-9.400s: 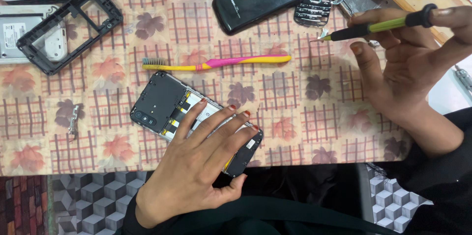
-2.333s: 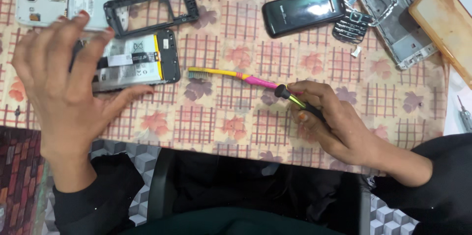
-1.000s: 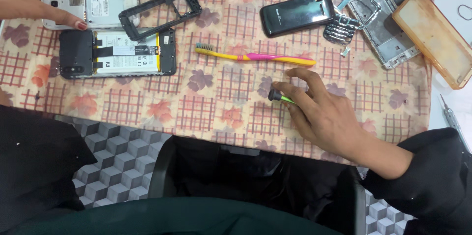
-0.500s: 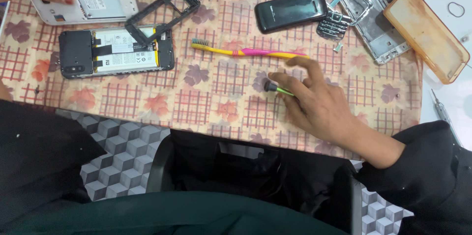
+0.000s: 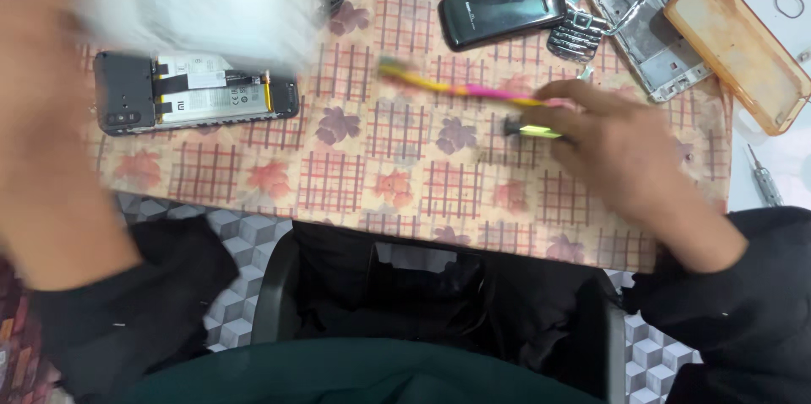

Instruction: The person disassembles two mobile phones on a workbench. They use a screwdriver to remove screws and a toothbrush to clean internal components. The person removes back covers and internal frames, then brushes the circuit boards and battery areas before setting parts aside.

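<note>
- Landmark: the checked, flower-printed tablecloth (image 5: 397, 176) covers the work surface; every position below is given relative to it.
- The left hand (image 5: 51, 125) is a large motion-blurred shape over the cloth's left end. It carries a pale white slab-like object (image 5: 203, 7), also blurred; neither the grip nor the object's kind can be made out.
- The right hand (image 5: 629, 159) rests on the cloth's right half, fingers curled around a screwdriver with a yellow-green shaft and black cap (image 5: 530, 128), whose cap end points toward the cloth's centre.
- An opened black smartphone with exposed battery and white labels (image 5: 194, 101) lies flat on the cloth's left part, just below the blurred white object.
- An orange translucent phone case (image 5: 737, 49) sits at the cloth's upper right edge, partly over it.
- A silver metal phone frame (image 5: 646, 28) lies at the cloth's upper right, touching a grey keypad piece (image 5: 576, 34).
- A black glossy handset (image 5: 503, 9) lies at the cloth's upper centre.
- A yellow and pink toothbrush (image 5: 460, 88) lies across the cloth's centre, its far end just beside the right fingers.
</note>
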